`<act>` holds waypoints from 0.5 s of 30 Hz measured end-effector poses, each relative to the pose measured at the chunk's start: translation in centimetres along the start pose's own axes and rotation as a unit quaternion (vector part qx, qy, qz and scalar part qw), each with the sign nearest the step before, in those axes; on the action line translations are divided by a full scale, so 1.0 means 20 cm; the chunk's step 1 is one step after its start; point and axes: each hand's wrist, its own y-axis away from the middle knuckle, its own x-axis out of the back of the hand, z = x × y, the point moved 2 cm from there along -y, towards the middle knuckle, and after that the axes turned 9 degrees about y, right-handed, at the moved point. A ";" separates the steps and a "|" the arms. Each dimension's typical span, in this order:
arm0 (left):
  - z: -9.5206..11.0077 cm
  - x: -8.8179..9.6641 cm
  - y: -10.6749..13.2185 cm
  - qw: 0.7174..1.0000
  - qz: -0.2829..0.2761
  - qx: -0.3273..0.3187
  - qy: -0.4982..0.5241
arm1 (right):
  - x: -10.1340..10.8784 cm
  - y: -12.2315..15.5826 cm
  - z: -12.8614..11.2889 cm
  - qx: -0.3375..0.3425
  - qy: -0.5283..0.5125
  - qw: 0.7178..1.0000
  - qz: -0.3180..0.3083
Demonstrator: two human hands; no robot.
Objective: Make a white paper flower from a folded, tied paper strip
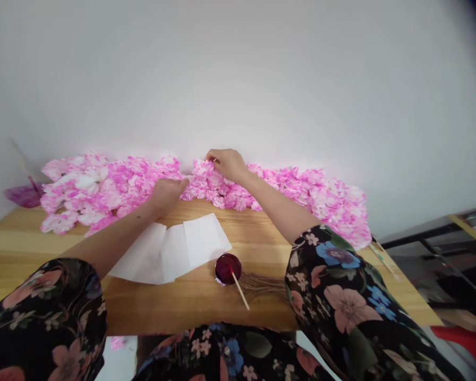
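A long heap of pink-and-white ruffled flowers lies along the wall at the table's back edge. My right hand is raised over the middle of the heap, fingertips pinched on a pink flower. My left hand is at the front of the heap, left of my right. Its thumb is stretched out to the right; the other fingers are mostly hidden. Between my forearms, white paper sheets lie overlapping on the table.
A small cup of dark red liquid with a wooden stick in it stands near the front. Thin brown stems lie beside it on the wooden table. A purple container is at far left, a black metal frame at right.
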 end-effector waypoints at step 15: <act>-0.04 -0.07 0.02 0.995 0.086 -0.040 -0.006 | -0.22 -0.14 -0.12 -0.023 0.011 0.999 -0.037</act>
